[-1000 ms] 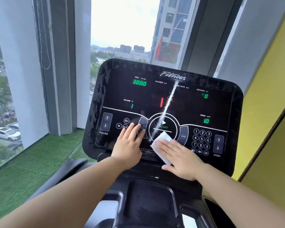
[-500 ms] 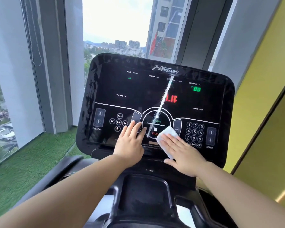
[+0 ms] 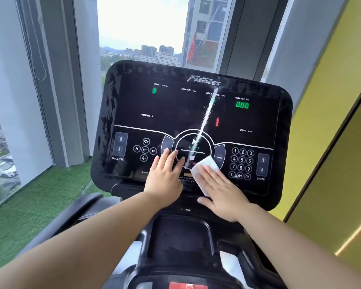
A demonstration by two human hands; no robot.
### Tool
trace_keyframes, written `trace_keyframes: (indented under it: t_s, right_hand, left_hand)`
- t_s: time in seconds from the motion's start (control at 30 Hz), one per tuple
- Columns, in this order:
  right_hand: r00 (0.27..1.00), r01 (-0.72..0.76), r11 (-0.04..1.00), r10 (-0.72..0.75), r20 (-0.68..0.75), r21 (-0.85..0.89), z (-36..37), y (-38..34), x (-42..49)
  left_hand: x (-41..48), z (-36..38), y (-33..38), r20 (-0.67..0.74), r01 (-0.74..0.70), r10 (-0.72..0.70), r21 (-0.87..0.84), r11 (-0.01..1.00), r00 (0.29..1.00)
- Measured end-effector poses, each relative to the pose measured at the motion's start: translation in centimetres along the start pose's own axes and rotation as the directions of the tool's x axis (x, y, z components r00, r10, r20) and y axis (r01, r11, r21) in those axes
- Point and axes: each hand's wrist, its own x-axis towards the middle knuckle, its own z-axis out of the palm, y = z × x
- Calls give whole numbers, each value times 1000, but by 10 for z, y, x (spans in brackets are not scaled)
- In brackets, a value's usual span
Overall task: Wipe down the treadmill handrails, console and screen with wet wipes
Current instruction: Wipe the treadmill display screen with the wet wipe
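Observation:
The black treadmill console (image 3: 279, 142) fills the middle of the view, its glossy screen (image 3: 175, 109) lit with green and red digits and crossed by a bright glare streak. My right hand (image 3: 221, 190) lies flat with straight fingers on a white wet wipe (image 3: 204, 163), pressing it against the panel just right of the start/stop ring. My left hand (image 3: 165, 176) rests flat on the panel left of that ring, fingers straight, holding nothing. A dark handrail (image 3: 81, 207) shows at the lower left, partly behind my forearm.
Below the console sits a black tray recess (image 3: 179, 236), and a red safety key part (image 3: 188, 285) shows at the bottom edge. A tall window (image 3: 142, 28) stands behind, green turf (image 3: 29, 205) to the left, a yellow wall (image 3: 331, 142) close on the right.
My right hand and the wipe have shifted a little right and up along the lower panel. The console's digits changed. My left hand stays flat in about the same spot.

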Motion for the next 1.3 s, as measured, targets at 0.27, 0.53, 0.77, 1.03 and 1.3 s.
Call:
trace_keyframes:
  t_s: [0.27, 0.53, 0.77, 1.03, 1.3]
  right_hand:
    - [939, -329, 923, 342, -38, 199, -22, 30, 4]
    - [998, -53, 989, 48, 41, 141, -1, 5, -17]
    - [928, -371, 899, 367, 64, 231, -13, 34, -20]
    - [954, -297, 918, 294, 50, 263, -8, -6, -11]
    - [821, -559, 734, 554, 137, 386, 2, 39, -39]
  left_hand:
    - [-2, 2, 1, -21, 1, -1, -8, 1000, 1000]
    - [-4, 7, 11, -92, -34, 31, -32, 999, 995]
    - [-4, 11, 22, -94, -87, 83, -40, 995, 992]
    - [-2, 15, 40, -82, -157, 150, -92, 983, 985]
    - [4, 16, 66, -53, -216, 212, -96, 972, 976]
